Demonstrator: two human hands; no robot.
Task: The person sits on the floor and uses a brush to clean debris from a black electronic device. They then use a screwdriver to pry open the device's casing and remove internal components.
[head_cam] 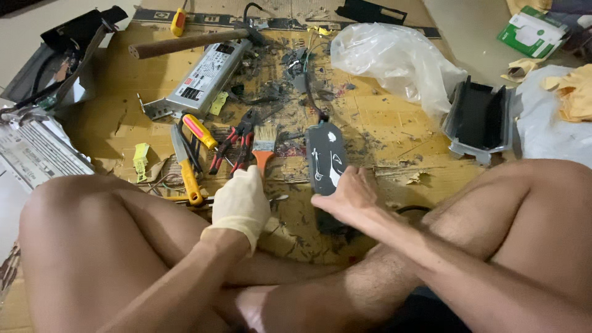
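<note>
I sit cross-legged on a sheet of cardboard (382,132) littered with dark debris. My right hand (345,197), bare, grips the near end of a long black block (325,154) with white marks on top; a black cable (308,92) runs away from its far end. My left hand (240,200) wears a pale glove and is curled just left of the block, over the handles of red pliers (237,139) and an orange-handled paintbrush (264,145). A thin metal tool (279,198) sticks out of the glove's right side and seems to be held in it.
A yellow-handled knife (188,172) and a pink-and-yellow screwdriver (200,131) lie left of the pliers. Farther off are a silver metal case (203,77), a wooden-handled hammer (185,42), a clear plastic bag (394,58) and an open black casing (481,117).
</note>
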